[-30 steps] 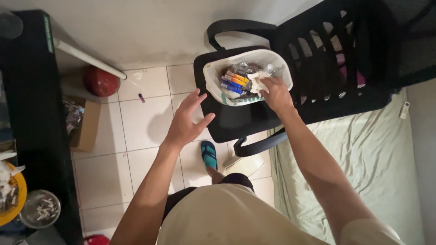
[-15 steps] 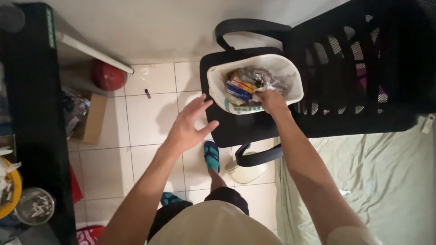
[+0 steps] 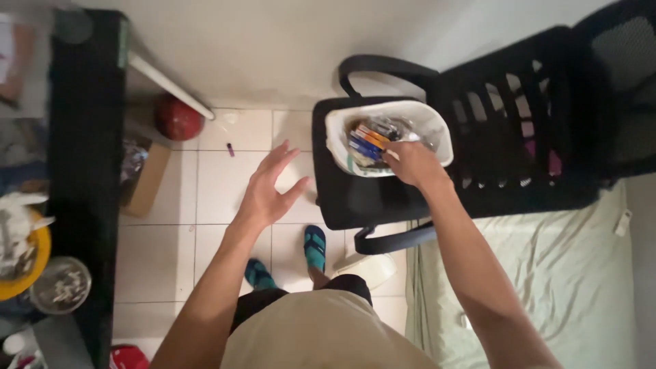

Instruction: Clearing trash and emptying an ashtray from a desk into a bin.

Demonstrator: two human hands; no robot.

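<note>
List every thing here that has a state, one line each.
White bin: upright on the chair seat, full of wrappers.
Black chair: upright, holding the bin.
Right hand: reaching into the bin.
Left hand: open, fingers spread, holding nothing.
Cardboard box: open, on the floor.

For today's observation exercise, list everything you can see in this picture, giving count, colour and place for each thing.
Bin: one, white, on the seat of the chair, full of mixed packets.
Packets: several, blue, orange and clear, inside the bin.
Office chair: one, black, upper right.
Bed sheet: one, pale green, lower right.
Ball: one, dark red, on the floor by the wall.
Cardboard box: one, brown, on the floor left.
Black table: one, left edge.
Yellow bowl: one, far left.
Sandals: two, teal, on the feet.
Floor tiles: white.
Left hand: open, spread above the floor.
Right hand: reaching into the bin, fingers among the packets.
</note>
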